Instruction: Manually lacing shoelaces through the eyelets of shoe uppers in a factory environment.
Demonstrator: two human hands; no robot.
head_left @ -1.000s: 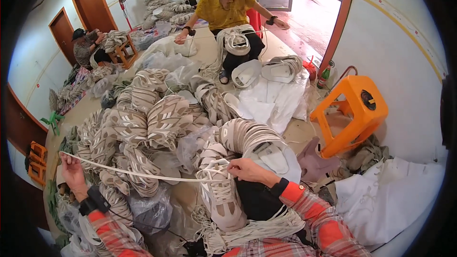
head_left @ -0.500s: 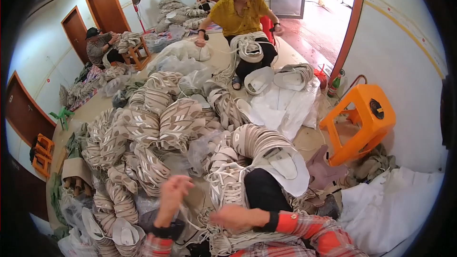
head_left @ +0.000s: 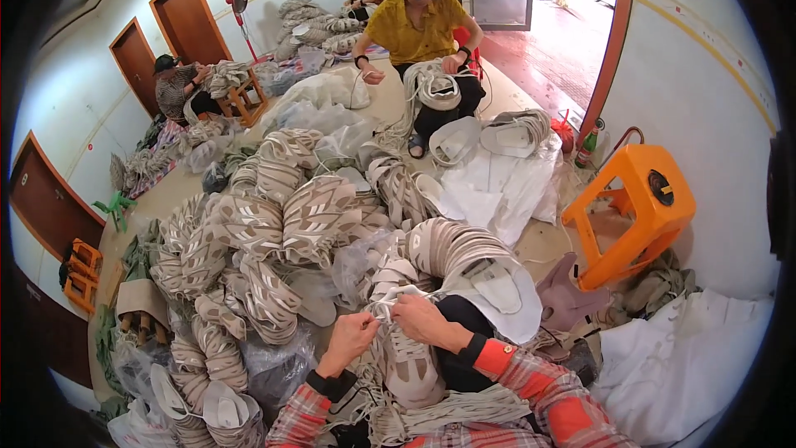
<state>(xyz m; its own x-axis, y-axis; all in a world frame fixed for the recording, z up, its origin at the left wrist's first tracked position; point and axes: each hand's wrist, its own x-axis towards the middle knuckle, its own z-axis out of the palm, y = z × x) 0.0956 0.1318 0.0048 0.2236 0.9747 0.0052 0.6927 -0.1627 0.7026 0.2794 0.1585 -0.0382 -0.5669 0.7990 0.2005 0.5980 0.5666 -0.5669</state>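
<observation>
A beige shoe upper (head_left: 409, 372) with pale laces threaded across its front lies over my lap, toe toward me. At its far end my left hand (head_left: 351, 340) is closed in a pinch on a whitish shoelace (head_left: 385, 307). My right hand (head_left: 424, 320) is closed at the same spot, just right of the left, with lace at its fingertips. A bundle of loose laces (head_left: 452, 411) rests across my lap below the upper. Right beside my hands, a curved stack of nested shoe uppers (head_left: 464, 253) leans over my dark-clad knee.
Heaps of stacked uppers (head_left: 323, 220) and clear plastic bags (head_left: 278, 373) fill the left and middle floor. An orange stool (head_left: 634, 207) stands at right, near white sheeting (head_left: 672, 365). A co-worker in a yellow shirt (head_left: 419, 29) sits opposite; other people sit farther back.
Both my hands have moved away from me to the far end of the upper and come together at the lace. The upper's toe now shows. The co-worker's hands have come nearer their lap.
</observation>
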